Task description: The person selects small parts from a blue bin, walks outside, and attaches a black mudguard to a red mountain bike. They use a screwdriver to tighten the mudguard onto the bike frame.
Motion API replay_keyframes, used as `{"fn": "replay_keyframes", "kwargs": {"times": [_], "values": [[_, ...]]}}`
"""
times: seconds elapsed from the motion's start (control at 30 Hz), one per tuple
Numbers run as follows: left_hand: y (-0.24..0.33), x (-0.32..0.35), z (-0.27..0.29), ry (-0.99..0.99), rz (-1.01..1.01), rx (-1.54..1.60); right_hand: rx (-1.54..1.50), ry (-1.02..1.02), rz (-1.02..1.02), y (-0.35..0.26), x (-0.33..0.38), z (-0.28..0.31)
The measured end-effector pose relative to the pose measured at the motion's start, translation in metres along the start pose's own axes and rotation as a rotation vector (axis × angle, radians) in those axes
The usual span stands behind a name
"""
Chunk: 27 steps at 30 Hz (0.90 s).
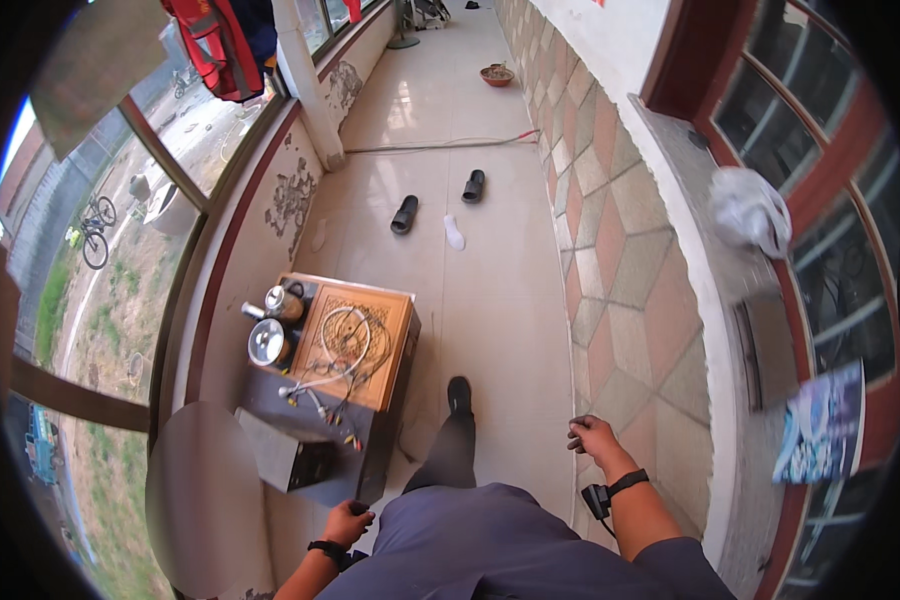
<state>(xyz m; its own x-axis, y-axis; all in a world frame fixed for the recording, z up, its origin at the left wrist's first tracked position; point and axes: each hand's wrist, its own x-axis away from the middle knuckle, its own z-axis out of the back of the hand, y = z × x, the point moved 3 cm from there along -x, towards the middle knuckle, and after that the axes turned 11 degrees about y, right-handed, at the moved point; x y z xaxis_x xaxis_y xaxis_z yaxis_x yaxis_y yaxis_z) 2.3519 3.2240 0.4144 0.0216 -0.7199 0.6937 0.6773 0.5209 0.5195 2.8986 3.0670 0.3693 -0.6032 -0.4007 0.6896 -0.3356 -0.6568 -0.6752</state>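
Left hand (347, 522) grips dark table corner (362, 490); right hand (594, 437) loosely curled.

**A long sunny porch**

The floor (490, 290) is made of pale shiny tiles. On the right stands a wall (620, 260) of pink and grey tiles, with a grey stone ledge (690, 200) on top. Above the ledge are windows with red-brown frames (820, 180). On the left are big glass windows (120, 250), and a bicycle (95, 230) stands outside on the ground. The low wall (290, 200) under them has peeling paint. A small wooden table (360, 345) stands by the left side. Two black slippers (438, 200) lie on the floor farther off. Daylight fills the place.
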Motion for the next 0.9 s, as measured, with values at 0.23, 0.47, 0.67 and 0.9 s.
{"fn": "replay_keyframes", "kwargs": {"times": [0.23,0.47,0.67,0.9], "values": [[0.221,-0.203,-0.016,-0.023,-0.306,-0.068,0.019,0.179,-0.185,-0.107,-0.117,0.025],[0.498,-0.341,-0.004,0.056,-0.517,-0.100,-0.029,0.168,-0.306,-0.232,-0.222,-0.001],[0.625,-0.456,-0.020,0.114,-0.359,0.033,0.029,0.117,-0.264,-0.369,-0.402,-0.033],[0.730,-0.518,0.000,0.161,-0.050,0.113,0.114,0.039,-0.156,-0.609,-0.600,-0.086]]}}
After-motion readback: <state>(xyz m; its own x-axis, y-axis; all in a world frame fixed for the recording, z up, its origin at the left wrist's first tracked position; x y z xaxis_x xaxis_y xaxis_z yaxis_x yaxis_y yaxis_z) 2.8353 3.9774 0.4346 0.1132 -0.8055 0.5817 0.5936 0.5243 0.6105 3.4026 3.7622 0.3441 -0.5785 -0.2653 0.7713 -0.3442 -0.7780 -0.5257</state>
